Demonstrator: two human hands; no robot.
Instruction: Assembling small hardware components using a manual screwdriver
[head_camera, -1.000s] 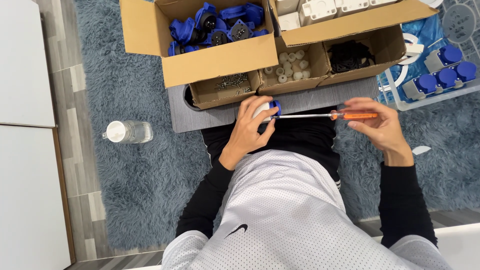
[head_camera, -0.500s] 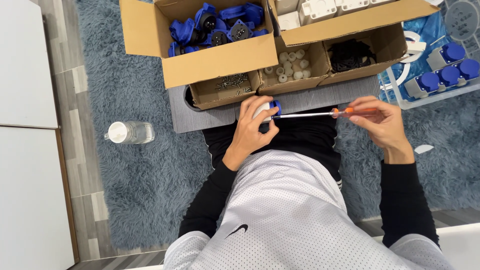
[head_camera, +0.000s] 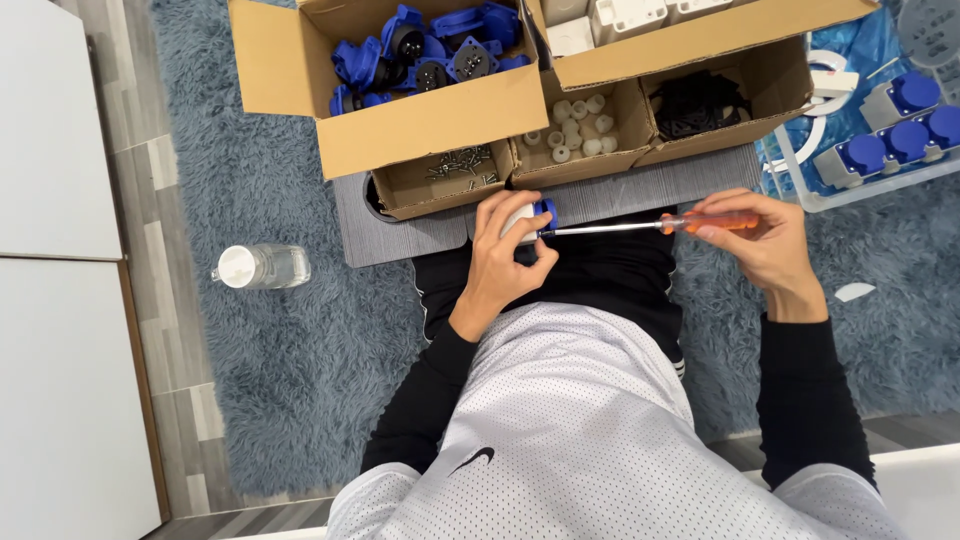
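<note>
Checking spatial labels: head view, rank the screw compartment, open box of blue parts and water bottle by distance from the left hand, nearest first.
From the left hand:
1. Screw compartment, just above it, slightly left.
2. Open box of blue parts, farther up, behind the screws.
3. Water bottle, far left on the rug.

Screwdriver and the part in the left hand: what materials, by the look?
Screwdriver: shaft looks like bright bare metal, thin and shiny; handle looks like glossy translucent orange plastic. Part in the left hand: apparently moulded plastic, smooth white body with a blue piece; mostly hidden by fingers.
</note>
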